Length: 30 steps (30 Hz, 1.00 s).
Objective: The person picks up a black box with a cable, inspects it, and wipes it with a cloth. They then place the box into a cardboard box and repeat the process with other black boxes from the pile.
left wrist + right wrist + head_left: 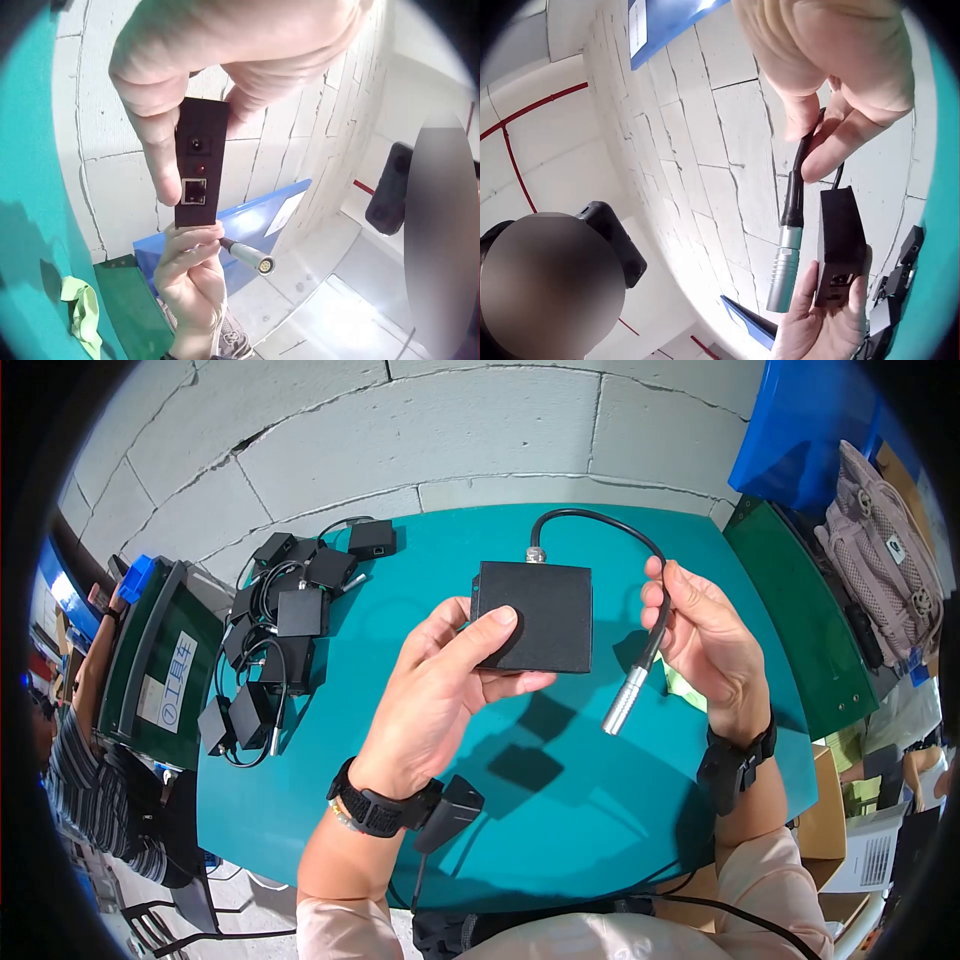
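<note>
Held above the table, a flat black box sits in my left hand, thumb across its face and fingers behind. In the left wrist view, one narrow side of the box shows a round power jack, a small red light and a network port. From a metal gland on its far edge, a black cable arches over to my right hand. Those fingers pinch the cable near its end. Below them hangs a silver round connector, with several pins inside its tip in the left wrist view.
Several similar black boxes with coiled cables lie heaped on the left of the green table. A light green strip lies near my right hand. Green side panels flank the table, and a block wall rises behind it.
</note>
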Each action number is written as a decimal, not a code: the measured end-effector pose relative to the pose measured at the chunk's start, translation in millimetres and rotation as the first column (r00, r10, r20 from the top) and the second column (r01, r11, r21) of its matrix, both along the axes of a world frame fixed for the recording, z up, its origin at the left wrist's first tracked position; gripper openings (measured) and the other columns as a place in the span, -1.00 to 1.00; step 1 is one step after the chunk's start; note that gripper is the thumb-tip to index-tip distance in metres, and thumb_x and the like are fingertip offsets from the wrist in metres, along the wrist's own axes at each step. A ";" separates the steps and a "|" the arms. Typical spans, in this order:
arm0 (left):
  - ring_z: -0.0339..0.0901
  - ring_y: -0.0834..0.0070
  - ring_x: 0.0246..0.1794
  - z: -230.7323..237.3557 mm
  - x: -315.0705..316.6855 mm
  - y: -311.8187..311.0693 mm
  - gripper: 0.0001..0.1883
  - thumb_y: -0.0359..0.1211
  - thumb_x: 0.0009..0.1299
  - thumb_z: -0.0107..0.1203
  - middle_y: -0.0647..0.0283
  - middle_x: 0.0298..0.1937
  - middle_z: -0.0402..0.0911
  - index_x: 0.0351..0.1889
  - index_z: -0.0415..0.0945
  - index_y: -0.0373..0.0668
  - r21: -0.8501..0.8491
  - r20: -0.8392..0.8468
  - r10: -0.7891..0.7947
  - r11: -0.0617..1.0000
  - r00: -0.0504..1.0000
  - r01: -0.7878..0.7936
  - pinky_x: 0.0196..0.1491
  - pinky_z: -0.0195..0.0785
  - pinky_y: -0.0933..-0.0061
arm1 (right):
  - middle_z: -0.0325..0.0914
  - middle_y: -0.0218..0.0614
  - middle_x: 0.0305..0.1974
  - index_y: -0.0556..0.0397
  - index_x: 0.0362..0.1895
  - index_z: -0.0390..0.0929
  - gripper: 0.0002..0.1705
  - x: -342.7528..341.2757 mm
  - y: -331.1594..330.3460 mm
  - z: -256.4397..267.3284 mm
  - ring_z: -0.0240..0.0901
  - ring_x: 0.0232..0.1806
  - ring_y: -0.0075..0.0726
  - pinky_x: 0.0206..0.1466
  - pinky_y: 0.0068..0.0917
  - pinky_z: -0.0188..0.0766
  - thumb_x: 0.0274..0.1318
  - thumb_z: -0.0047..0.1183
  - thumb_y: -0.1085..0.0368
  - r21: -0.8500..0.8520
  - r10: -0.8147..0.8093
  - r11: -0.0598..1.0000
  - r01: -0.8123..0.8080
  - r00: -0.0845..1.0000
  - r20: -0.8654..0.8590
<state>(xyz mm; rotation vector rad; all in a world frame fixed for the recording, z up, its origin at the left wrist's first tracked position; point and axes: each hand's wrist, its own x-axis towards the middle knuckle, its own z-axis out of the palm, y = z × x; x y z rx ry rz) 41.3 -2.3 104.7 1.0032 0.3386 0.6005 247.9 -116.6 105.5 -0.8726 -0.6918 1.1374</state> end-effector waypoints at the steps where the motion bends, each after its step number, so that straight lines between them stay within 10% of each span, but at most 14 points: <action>1: 0.55 0.38 -0.18 -0.2 0.0 0.0 -0.79 -0.33 0.36 0.01 0.10 -0.15 0.48 -0.19 0.32 -0.28 0.000 0.000 0.000 1.000 1.000 0.000 -0.16 0.52 0.38 | 0.46 -0.34 -0.39 0.08 -0.17 0.37 -0.70 0.1 0.1 -0.5 0.42 -0.37 -0.49 -0.40 -0.69 0.34 0.16 0.02 0.13 0.008 0.005 1.000 -0.005 1.000 0.005; 30: 0.46 0.50 -0.10 -10.3 5.7 -9.5 -0.62 -0.32 0.33 0.08 0.15 -0.12 0.45 -0.02 0.18 -0.27 0.148 -0.074 -0.052 0.987 0.996 0.062 -0.02 0.41 0.43 | 0.50 -0.26 -0.34 0.06 -0.25 0.40 -0.81 -24.1 1.3 -0.4 0.49 -0.31 -0.41 -0.31 -0.57 0.43 0.18 -0.01 0.21 0.074 -0.127 0.991 0.114 0.970 0.206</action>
